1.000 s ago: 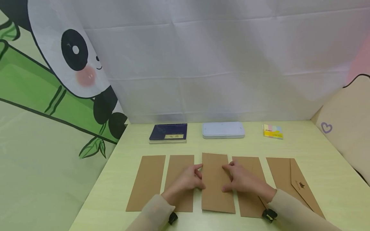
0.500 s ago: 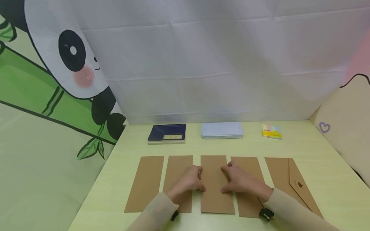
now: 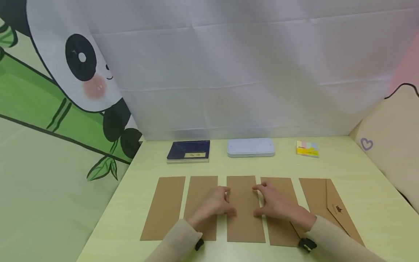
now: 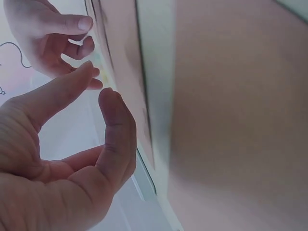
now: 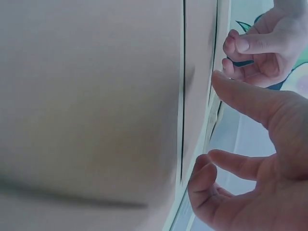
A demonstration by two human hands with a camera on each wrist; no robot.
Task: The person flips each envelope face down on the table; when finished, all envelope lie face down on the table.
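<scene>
Between your left grip (image 3: 212, 203) and right grip (image 3: 277, 202), both loosely curved and holding nothing, the middle brown envelope (image 3: 244, 220) lies flat on the table (image 3: 112, 233), long axis pointing away from you, neither grip clearly nearer.

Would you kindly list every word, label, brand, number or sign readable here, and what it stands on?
No words, brands or numbers are legible.
Label on the dark blue notebook: too small to read.
Sticky-note pack: likewise too small.
Rightmost envelope: crown emblem; marks beside it blurred.
Wall: purple heart outline.
</scene>
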